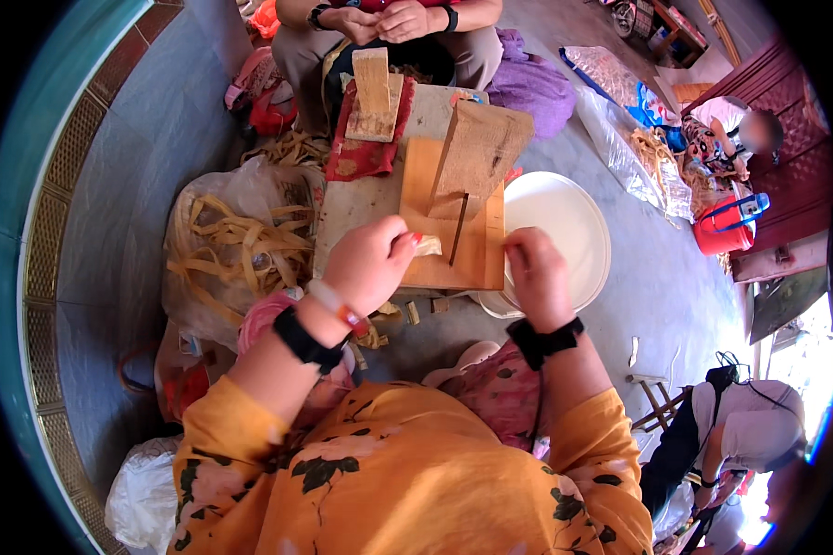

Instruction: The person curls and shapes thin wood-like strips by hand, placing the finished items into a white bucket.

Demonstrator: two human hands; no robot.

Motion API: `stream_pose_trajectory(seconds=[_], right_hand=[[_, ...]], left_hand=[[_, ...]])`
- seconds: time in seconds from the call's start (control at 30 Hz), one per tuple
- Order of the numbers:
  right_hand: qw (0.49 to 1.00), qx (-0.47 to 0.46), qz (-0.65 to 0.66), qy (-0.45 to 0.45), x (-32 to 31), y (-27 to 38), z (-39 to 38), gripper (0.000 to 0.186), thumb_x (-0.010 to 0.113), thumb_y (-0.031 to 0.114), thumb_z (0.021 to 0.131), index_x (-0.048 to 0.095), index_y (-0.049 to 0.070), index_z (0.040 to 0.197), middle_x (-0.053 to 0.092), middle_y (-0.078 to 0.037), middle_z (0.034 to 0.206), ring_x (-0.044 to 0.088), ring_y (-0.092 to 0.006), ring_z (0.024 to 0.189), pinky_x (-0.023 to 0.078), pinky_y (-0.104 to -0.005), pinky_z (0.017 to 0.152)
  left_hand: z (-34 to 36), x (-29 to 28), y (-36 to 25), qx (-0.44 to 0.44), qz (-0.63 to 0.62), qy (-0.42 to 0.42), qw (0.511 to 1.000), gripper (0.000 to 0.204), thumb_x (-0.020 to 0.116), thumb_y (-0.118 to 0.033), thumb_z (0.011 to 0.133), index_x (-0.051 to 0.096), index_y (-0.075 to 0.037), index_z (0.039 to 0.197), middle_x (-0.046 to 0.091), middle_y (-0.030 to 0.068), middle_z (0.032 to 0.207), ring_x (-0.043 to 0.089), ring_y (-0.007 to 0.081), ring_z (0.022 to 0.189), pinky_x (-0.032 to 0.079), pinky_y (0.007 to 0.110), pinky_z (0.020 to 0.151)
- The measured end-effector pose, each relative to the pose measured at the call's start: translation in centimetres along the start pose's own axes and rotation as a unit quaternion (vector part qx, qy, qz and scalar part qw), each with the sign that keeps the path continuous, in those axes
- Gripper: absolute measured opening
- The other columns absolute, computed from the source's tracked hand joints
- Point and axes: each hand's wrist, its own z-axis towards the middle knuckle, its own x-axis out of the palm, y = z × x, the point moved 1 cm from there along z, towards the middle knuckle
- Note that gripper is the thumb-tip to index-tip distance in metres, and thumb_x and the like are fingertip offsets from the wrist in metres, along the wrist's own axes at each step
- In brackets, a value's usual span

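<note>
My left hand (366, 259) is closed on a short, pale, flattened strip (428, 245) over the left part of a wooden board (416, 273). My right hand (535, 273) is pinched at the board's right edge; what it holds, if anything, is too small to make out. An upright wooden block (481, 148) stands on the back of the board, with a thin dark rod or slot (459, 231) in front of it. A white round tub (578, 231) sits behind my right hand, partly under or beside the board.
A plastic bag of tan strips (213, 240) lies at left. A seated person's hands (375, 23) are beyond a smaller wooden block (373, 79) on red cloth (352, 157). Other people (713, 129) work at right, near a red bucket (720, 231) and folding stool (657, 402).
</note>
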Motion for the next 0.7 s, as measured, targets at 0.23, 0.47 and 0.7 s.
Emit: stream_pose_trajectory(seconds=[0.23,0.47,0.7], right_hand=[[0.977,-0.185,0.029,0.106,-2.6,7.1,-4.5,0.051,0.073,0.005,0.066,0.057,0.004,0.115,0.06,-0.014,0.115,0.057,-0.0318,0.104,0.046,-0.0409,0.088],[0.969,-0.225,-0.015,0.099,-0.5,7.7,-10.5,0.032,0.062,0.01,0.069,0.063,0.003,0.1,0.063,-0.009,0.093,0.061,-0.0258,0.082,0.049,-0.0363,0.073],[0.983,-0.171,-0.062,0.02,-5.0,4.5,-11.9,0.024,0.058,0.01,0.073,0.062,0.004,0.097,0.058,-0.007,0.077,0.058,-0.0258,0.072,0.047,-0.0369,0.067]], left_hand=[[-6.6,2.0,-1.2,-0.075,-0.309,0.21,0.924,0.021,0.054,-0.02,0.096,0.058,-0.004,0.084,0.05,-0.0013,0.062,0.046,0.007,0.059,0.039,0.025,0.054],[-10.6,3.8,-0.6,-0.173,-0.376,0.364,0.834,0.012,0.05,-0.014,0.095,0.057,-0.006,0.095,0.051,-0.0036,0.074,0.045,0.0037,0.065,0.035,0.017,0.056],[-11.3,6.4,-0.7,-0.184,-0.344,0.381,0.838,0.015,0.055,-0.02,0.096,0.057,-0.006,0.091,0.054,-0.0031,0.075,0.047,0.004,0.063,0.038,0.018,0.058]])
